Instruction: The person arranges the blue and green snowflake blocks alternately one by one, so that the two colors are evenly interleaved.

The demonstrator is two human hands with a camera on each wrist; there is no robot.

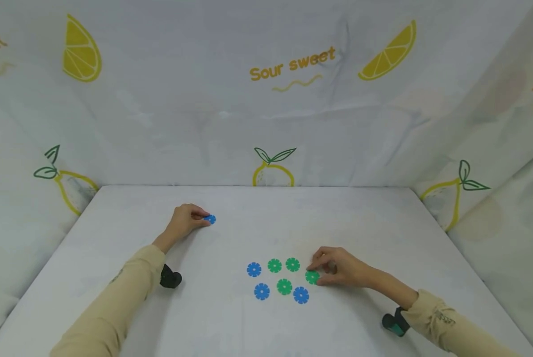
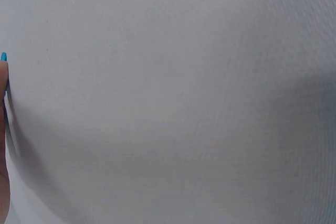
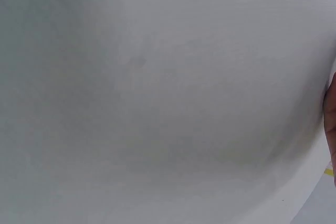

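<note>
Toward the back left of the table, my left hand (image 1: 187,220) pinches a blue notched plastic disc (image 1: 210,219) between thumb and fingers. Only a sliver of that hand and a bit of the blue disc (image 2: 3,56) show at the edge of the left wrist view. My right hand (image 1: 340,267) has its thumb and index finger at opposite edges of a green notched disc (image 1: 312,277), pinching it at the table surface. Left of it lie three green discs (image 1: 284,286) and three blue discs (image 1: 261,291), flat and apart. The right wrist view shows only the hand's edge (image 3: 330,114).
A white cloth covers the table (image 1: 195,317). Behind and at both sides hangs a white curtain (image 1: 172,119) printed with lemons and lettering. Dark devices hang below each wrist, at the left (image 1: 171,277) and the right (image 1: 395,323).
</note>
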